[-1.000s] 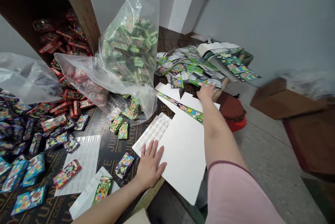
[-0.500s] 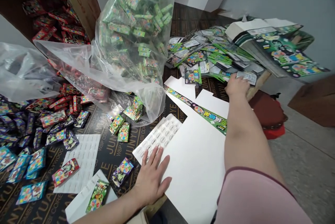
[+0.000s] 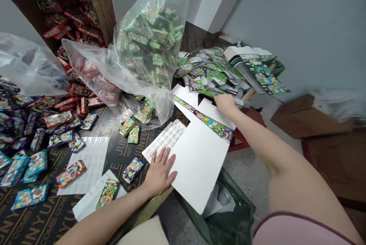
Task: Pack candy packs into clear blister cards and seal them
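With the white cardboard blank (image 3: 198, 161) as the clock's centre and twelve at the far side, the left hand (image 3: 158, 174) lies flat at nine o'clock, fingers spread across the near end of a label sheet (image 3: 168, 138) and the cardboard's edge. The right hand (image 3: 225, 103) is at one o'clock, fingers curled, at the near rim of a heap of flat green packets (image 3: 217, 71). It seems to have a packet in it, but blur and the hand's own back hide the grip, so I cannot tell what it pinches.

The blank overhangs the worktop (image 3: 117, 159) at five o'clock, above a dark green bag (image 3: 231, 214). A light, even left palm should serve best: enough weight to stop the blank tipping off, without creasing the labels. The packets overlap, so lifting by one edge looks safer than dragging sideways, which could bring neighbours sliding along.

As for writing, gold capitals on the dark worktop give "JUNYUAN", "COMBI CORE" and "PLYWOOD". The label sheet carries rows of small ovals, their print too small to read. A green printed strip (image 3: 204, 119) crosses the blank's twelve o'clock side with bright cartoon-like lettering that I cannot make out. At eleven, a clear plastic bag (image 3: 151, 58) holds green boxes whose words are lost behind the film.
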The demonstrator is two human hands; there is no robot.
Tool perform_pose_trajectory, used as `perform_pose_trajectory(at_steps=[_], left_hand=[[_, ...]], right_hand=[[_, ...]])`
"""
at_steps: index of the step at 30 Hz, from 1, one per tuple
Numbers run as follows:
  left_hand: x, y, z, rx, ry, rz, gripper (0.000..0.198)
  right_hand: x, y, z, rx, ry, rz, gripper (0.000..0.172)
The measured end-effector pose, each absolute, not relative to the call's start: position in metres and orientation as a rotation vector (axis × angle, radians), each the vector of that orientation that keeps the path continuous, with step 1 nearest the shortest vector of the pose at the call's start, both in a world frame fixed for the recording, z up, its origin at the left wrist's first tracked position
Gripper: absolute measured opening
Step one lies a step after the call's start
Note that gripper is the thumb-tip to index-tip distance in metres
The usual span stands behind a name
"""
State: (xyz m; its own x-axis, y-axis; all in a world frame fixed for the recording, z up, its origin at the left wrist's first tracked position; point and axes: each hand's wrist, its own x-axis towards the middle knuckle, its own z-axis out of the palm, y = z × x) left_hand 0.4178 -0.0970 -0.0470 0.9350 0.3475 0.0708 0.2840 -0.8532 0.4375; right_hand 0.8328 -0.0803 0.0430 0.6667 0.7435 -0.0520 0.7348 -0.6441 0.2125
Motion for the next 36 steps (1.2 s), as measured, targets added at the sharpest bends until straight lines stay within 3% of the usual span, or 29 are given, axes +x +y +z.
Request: perform_pose_trajectory(at_steps=[9,16,21,24,27,36], left_hand=[[0.416,-0.096,-0.044,2.386,0.495,0.297,0.052],[0.459,-0.101,-0.017,0.684,0.913,0.395,0.043],[0.466,-0.096,-0.024,0.449,0.966,0.358,0.018],[0.459,-0.093,-0.027,0.355,0.972,0.359,0.019],[0.454,-0.091,-0.026,0.3,0.968,0.346,0.017],[0.452,-0.085,-0.02,0.26,0.938,0.311,0.026]], right_hand=[[0.653,-0.144,0.071,2.49,1.347,-0.043,0.026],[0.535,-0.197,0.057,2.432,1.525,-0.187,0.035],[0.57,-0.183,0.051,2.654,1.762,-0.514,0.042],[0.627,-0.157,0.05,3.235,1.101,-0.35,0.06],[0.661,-0.138,0.043,3.364,0.765,-0.365,0.075],[0.635,-0.147,0.026,3.55,0.879,-0.953,0.044]])
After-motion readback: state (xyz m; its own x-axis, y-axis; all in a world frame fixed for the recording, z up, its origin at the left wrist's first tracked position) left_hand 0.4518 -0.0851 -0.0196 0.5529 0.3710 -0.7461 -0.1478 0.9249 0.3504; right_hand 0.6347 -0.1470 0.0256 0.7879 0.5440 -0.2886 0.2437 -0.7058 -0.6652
